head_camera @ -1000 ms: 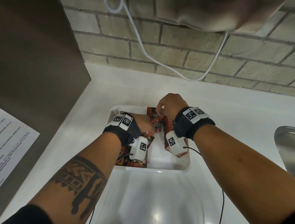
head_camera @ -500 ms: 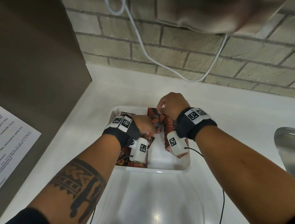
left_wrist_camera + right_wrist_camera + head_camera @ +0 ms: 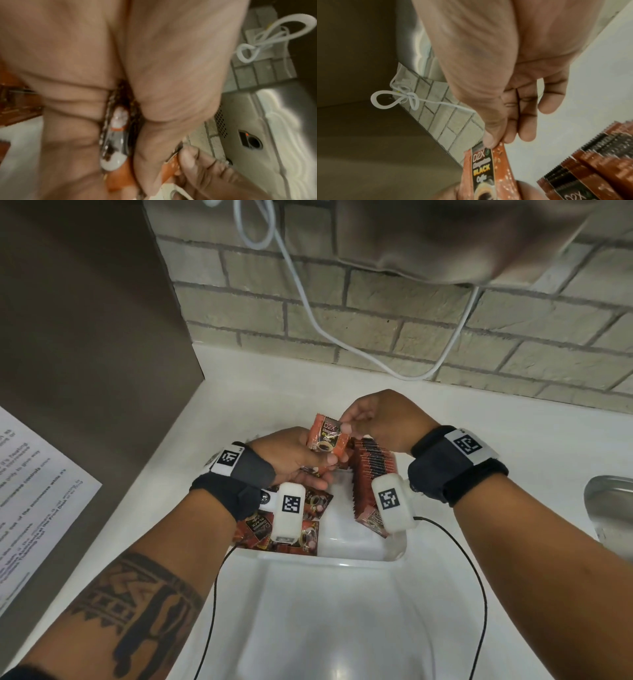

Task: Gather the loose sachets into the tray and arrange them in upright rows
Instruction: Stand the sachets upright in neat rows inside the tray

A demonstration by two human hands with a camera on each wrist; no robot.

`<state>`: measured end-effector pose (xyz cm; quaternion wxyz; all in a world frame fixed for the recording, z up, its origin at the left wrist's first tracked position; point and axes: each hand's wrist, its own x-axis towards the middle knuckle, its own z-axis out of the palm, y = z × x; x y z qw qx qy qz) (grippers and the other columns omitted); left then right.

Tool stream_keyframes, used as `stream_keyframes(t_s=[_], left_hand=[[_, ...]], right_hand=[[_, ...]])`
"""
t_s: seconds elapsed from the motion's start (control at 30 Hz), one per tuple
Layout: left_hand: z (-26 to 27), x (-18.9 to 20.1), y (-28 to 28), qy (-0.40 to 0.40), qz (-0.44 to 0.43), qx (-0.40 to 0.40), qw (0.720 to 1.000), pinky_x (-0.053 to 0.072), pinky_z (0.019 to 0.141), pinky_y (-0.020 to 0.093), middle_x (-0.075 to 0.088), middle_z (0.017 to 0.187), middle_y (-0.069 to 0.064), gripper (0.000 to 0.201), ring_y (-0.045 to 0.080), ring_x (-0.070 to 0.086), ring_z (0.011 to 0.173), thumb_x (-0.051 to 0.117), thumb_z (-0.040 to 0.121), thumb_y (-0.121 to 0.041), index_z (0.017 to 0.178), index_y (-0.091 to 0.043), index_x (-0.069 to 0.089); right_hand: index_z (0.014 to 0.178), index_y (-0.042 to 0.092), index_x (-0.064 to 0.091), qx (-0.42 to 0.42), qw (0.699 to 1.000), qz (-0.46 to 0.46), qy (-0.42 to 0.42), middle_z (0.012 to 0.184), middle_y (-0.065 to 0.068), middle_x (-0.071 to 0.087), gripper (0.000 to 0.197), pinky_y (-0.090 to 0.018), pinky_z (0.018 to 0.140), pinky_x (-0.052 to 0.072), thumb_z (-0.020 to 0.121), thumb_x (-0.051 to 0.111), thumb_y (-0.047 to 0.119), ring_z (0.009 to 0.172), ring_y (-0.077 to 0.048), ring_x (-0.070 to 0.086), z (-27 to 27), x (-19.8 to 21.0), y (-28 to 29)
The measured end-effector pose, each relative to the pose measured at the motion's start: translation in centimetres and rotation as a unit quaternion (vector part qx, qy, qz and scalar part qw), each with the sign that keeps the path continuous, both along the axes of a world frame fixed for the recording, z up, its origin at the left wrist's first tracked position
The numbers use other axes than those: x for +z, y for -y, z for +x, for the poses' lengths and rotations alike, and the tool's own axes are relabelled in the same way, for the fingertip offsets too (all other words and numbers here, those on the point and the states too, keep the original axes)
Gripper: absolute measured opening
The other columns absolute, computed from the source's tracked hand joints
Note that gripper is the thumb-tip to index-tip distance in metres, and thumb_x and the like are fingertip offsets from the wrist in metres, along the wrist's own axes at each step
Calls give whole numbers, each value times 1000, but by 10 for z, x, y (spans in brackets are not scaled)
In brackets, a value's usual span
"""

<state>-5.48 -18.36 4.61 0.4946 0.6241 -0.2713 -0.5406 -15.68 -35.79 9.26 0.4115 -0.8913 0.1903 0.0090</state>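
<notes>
An orange coffee sachet (image 3: 327, 438) is held up above the white tray (image 3: 363, 549). My right hand (image 3: 346, 426) pinches its top corner between thumb and forefinger; the right wrist view shows the sachet (image 3: 486, 171) under the thumb. My left hand (image 3: 308, 460) grips a small bunch of sachets (image 3: 115, 136) between curled fingers and thumb, and its thumb lies on the raised sachet's lower edge. An upright row of sachets (image 3: 371, 477) stands along the tray's right side. Loose sachets (image 3: 308, 529) lie flat in the tray's left part, partly hidden by my left wrist.
The tray sits on a white counter (image 3: 239, 412) against a brick wall (image 3: 376, 313) with a white cable (image 3: 308, 313) hanging down. A brown cabinet side (image 3: 85, 337) with a paper notice (image 3: 30, 491) stands at left. A steel sink rim (image 3: 609, 508) is at right.
Both hands have risen out of the tray. The right hand has pulled one sachet up from the left hand's bunch, so that its printed face shows.
</notes>
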Motion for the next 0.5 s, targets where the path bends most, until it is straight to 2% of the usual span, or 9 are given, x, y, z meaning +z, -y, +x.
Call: stream_keyframes(t_s=[0.07, 0.13, 0.23, 0.33, 0.4, 0.5], left_hand=[[-4, 1, -3, 52, -5, 4, 999, 58, 60, 24, 71, 86, 2, 11, 18, 69, 78, 68, 94, -14, 104, -12, 70], [-6, 3, -4, 81, -11, 20, 996, 58, 57, 25, 73, 85, 1, 9, 19, 71, 78, 71, 91, -13, 101, -15, 71], [-9, 2, -5, 131, 3, 31, 991, 59, 57, 26, 75, 86, 5, 13, 21, 74, 79, 73, 89, -9, 101, -10, 71], [-11, -6, -7, 169, 44, 15, 984, 57, 53, 24, 76, 78, 2, 16, 16, 73, 72, 74, 88, -9, 103, -6, 70], [-12, -10, -10, 166, 38, 22, 985, 56, 52, 22, 76, 77, 0, 17, 15, 72, 72, 73, 90, -10, 105, -3, 69], [-10, -10, -9, 160, 15, 26, 987, 55, 54, 23, 77, 78, 1, 17, 15, 73, 75, 72, 91, -12, 105, -3, 68]], right_hand=[[91, 20, 76, 3, 1000, -17, 6, 84, 8, 73, 6, -13, 66, 44, 86, 76, 24, 71, 1, 61, -1, 4, -1], [88, 24, 75, 14, 1000, -24, 12, 80, 13, 70, 3, -13, 68, 42, 86, 76, 24, 70, 4, 59, -3, 8, -3], [87, 23, 74, 14, 999, -36, 23, 79, 12, 70, 7, -14, 69, 44, 88, 73, 16, 71, 1, 59, -5, 12, -4], [87, 19, 74, -6, 999, -42, 30, 81, 8, 69, 13, -18, 72, 46, 90, 65, 9, 75, -5, 61, -5, 19, 2], [93, 19, 73, 13, 998, -62, -3, 87, 7, 70, 5, -20, 75, 48, 90, 69, 20, 82, -9, 61, -5, 21, 2], [99, 22, 71, 43, 996, -62, -41, 92, 7, 69, 18, -23, 79, 48, 85, 76, 33, 83, -7, 61, -5, 14, -1]])
